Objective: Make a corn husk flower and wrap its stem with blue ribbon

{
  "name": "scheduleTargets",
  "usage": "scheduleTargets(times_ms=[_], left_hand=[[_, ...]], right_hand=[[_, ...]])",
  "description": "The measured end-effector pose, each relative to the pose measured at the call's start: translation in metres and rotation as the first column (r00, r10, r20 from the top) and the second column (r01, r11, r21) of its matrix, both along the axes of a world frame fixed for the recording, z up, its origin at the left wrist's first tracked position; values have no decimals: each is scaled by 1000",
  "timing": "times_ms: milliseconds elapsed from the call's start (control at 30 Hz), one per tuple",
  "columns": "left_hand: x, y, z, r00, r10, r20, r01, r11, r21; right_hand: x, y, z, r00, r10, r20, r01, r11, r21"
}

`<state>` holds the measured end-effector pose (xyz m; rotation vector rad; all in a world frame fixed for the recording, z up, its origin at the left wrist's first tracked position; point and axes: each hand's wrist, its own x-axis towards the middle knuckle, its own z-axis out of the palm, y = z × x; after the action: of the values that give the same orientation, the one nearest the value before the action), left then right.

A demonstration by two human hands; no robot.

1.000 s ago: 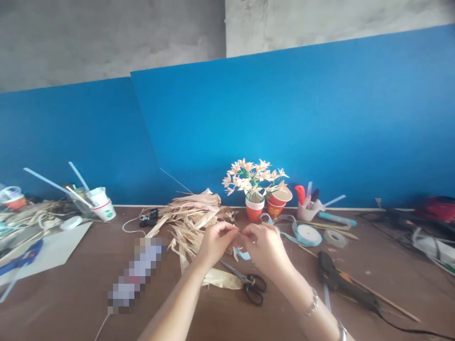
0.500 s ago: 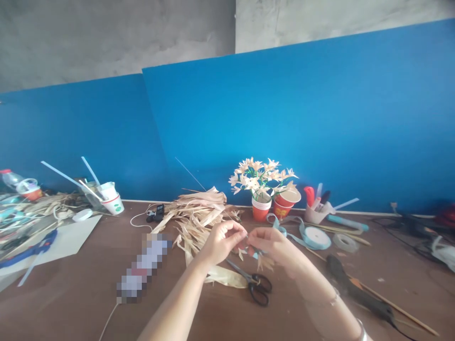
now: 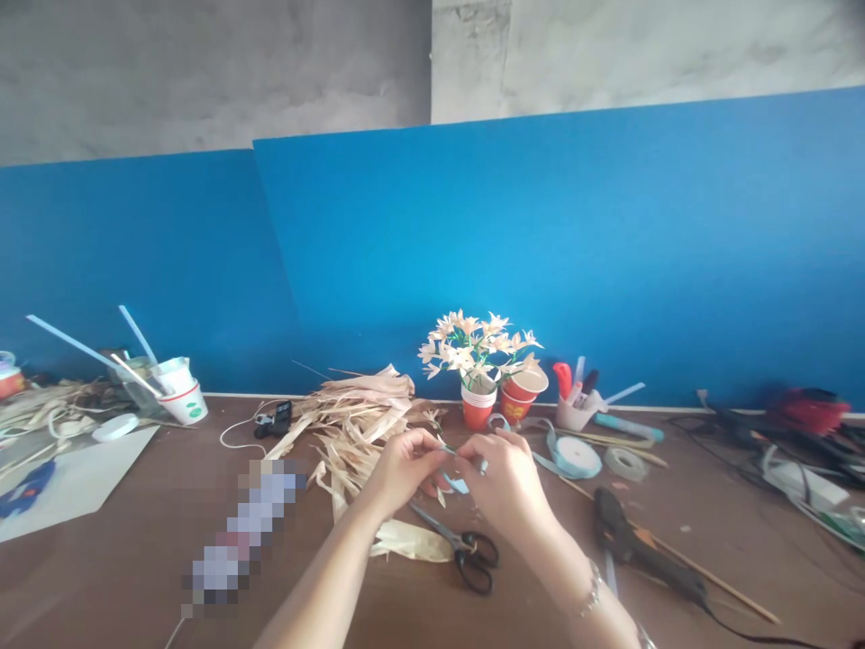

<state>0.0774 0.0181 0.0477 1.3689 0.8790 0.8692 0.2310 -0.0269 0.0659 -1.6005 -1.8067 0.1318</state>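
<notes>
My left hand [image 3: 404, 470] and my right hand [image 3: 501, 473] meet in front of the dried husks, fingertips nearly touching. Both pinch a thin green stem-like piece [image 3: 449, 449], mostly covered by the fingers. A bit of light blue material [image 3: 457, 486] shows just below them; whether it is held I cannot tell. Under the hands lie black-handled scissors [image 3: 475, 561], blades pointing up and left across a pale husk strip [image 3: 412, 541]. Behind my left hand spreads a heap of dried husks [image 3: 365, 406]. Pale husk flowers [image 3: 466, 347] on green stems stand in stacked paper cups [image 3: 478, 407].
A black glue gun [image 3: 641, 545] and a thin wooden stick [image 3: 716, 575] lie at the right. Behind them are a blue ribbon roll [image 3: 578, 457], clear tape [image 3: 625, 463] and a tool cup [image 3: 574, 413]. A blurred-out object [image 3: 243, 532] and a white cup [image 3: 184, 403] stand left.
The view has turned slightly right, so the table things sit further left. My right hand has rolled over, its back now more toward me, hiding the pale petal-like piece seen below it before.
</notes>
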Motion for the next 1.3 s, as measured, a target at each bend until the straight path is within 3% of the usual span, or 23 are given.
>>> scheduleTargets(times_ms=[133,300,533,667,767,867,933,1067,1300], left_hand=[[-1,0,1,1000,19,12,-19,1000,18],[-5,3,1,1000,0,-22,3,993,117],[-8,-4,10,994,-101,-37,105,981,164],[-5,-8,12,989,-146,-11,146,979,142],[-1,-8,9,994,-113,-5,112,987,117],[2,-7,4,997,-75,-7,75,993,92],[2,-5,2,998,-56,-22,57,995,87],[-6,0,2,994,-94,-52,98,993,72],[-12,4,2,989,-134,-65,142,980,136]], right_hand=[[0,1,-1,998,1,-55,-2,1000,-17],[0,1,3,941,39,-337,-115,971,-209],[14,2,4,758,140,-637,-468,797,-382],[21,3,1,739,197,-645,-552,727,-409],[17,1,1,821,205,-533,-457,796,-397],[10,-2,2,944,123,-307,-220,926,-306],[6,-3,3,979,82,-187,-124,967,-225],[7,-3,6,972,151,-182,-183,967,-175],[10,-4,7,909,240,-342,-338,903,-265]])
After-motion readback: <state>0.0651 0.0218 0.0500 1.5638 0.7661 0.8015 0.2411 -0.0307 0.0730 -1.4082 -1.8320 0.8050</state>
